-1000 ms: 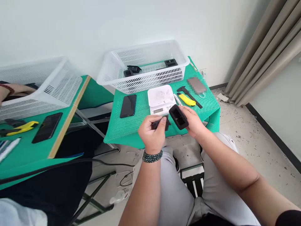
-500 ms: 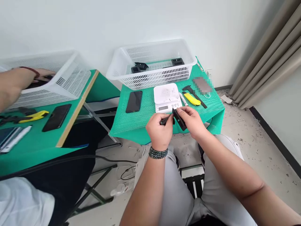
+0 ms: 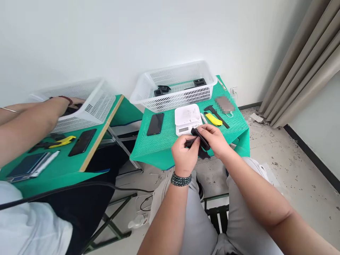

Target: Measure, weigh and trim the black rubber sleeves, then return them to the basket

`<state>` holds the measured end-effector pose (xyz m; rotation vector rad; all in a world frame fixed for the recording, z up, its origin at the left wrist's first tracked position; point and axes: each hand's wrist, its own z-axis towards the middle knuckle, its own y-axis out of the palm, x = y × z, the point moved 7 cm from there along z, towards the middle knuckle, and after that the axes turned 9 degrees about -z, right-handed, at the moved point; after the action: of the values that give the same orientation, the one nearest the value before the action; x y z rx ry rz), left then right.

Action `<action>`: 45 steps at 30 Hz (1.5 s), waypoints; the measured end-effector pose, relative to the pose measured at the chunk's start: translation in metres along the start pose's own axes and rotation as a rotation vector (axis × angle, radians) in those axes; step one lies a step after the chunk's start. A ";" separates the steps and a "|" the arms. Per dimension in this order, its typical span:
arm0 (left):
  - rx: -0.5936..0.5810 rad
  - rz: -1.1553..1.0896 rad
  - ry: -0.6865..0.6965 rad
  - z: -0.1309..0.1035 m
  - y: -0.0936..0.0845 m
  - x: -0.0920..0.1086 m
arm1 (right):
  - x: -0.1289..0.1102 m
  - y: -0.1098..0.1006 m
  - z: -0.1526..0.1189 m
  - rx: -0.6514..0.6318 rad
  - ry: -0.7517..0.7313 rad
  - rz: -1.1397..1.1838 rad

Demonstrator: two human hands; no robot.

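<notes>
In front of the white kitchen scale [image 3: 187,116] my two hands meet over black parts. My right hand [image 3: 214,141] is closed on a long black plastic part [image 3: 204,142], thumb along its top. My left hand [image 3: 184,154], with a beaded bracelet at the wrist, pinches a small black piece [image 3: 190,142] against that part; the fingers cover most of it, so its kind is unclear. Just beyond my right hand lie a yellow-handled utility knife [image 3: 213,119], a black caliper [image 3: 220,117] and a white pen-like stick [image 3: 204,118].
Behind the scale stands a white basket [image 3: 183,101] with several black parts. A phone [image 3: 155,124] lies left on the green-covered table [image 3: 159,148]. At the neighbouring table [image 3: 102,141], a co-worker's arm [image 3: 45,117] reaches into another basket [image 3: 98,102].
The view has shifted, so the tables sit lower and further right. The long black part has turned between my hands. The co-worker's arms reach further in, and a second arm shows.
</notes>
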<state>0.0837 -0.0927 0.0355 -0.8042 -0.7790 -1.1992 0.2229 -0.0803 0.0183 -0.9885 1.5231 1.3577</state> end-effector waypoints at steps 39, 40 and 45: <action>0.046 -0.605 -0.448 -0.017 0.026 -0.038 | -0.010 -0.020 -0.010 0.077 -0.188 -0.083; 0.022 -0.589 -0.436 -0.017 0.028 -0.037 | -0.013 -0.020 -0.011 0.050 -0.215 -0.116; -0.124 -0.408 -0.409 -0.014 0.038 -0.036 | -0.012 -0.018 -0.006 0.019 -0.230 -0.190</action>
<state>0.1151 -0.0811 -0.0069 -1.0436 -1.2564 -1.4751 0.2433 -0.0882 0.0245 -0.9066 1.2364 1.2722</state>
